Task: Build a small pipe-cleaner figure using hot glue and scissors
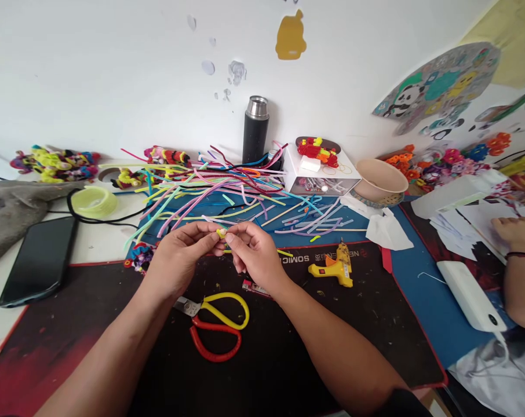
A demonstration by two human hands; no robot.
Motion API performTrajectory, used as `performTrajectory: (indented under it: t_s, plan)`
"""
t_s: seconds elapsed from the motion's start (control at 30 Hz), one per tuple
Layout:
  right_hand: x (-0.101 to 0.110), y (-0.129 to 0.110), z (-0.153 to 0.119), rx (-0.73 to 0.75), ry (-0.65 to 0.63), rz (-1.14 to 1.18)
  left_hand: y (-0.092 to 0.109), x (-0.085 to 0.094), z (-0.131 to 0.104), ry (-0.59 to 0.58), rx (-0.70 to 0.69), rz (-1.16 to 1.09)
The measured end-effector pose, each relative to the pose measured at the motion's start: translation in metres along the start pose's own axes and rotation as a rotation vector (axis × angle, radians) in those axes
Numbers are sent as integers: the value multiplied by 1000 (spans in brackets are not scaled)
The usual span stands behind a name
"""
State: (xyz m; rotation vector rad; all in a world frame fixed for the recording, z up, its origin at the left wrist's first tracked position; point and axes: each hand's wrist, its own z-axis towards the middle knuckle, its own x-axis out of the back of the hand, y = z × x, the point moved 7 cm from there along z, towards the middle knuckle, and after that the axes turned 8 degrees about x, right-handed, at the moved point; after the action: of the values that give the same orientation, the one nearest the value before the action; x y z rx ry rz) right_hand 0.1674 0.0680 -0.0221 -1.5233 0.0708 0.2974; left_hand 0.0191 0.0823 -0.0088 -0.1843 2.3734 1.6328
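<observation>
Both hands meet over the back edge of the dark mat, pinching a small, bent piece of yellow pipe cleaner [221,233] between thumbs and forefingers. My left hand [179,249] grips its left side, and my right hand [254,249] has the right side. Most of the piece is covered by fingertips. A straight yellow-green stem [285,253] shows behind my right hand; whether it joins the held piece I cannot tell. Below the hands lie scissors [221,324] with one yellow and one red handle. A small lighter-like object [254,287] is partly hidden by my right wrist.
Loose coloured pipe cleaners [210,191] spread behind the hands. To the right lies a yellow glue gun [338,266]. A black thermos [256,130], white box [295,174] and bowl [382,179] stand at the back. A phone [39,260] lies left; another person's arm [523,278] rests right.
</observation>
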Motion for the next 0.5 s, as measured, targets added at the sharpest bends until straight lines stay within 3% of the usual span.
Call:
performTrajectory:
  t_s: [0.27,0.5]
  plan:
    - [10,2,3,-36,42,24,-9,0,3,-100,93,-65]
    - [13,3,3,-36,74,73,-7,8,7,-24,32,-145]
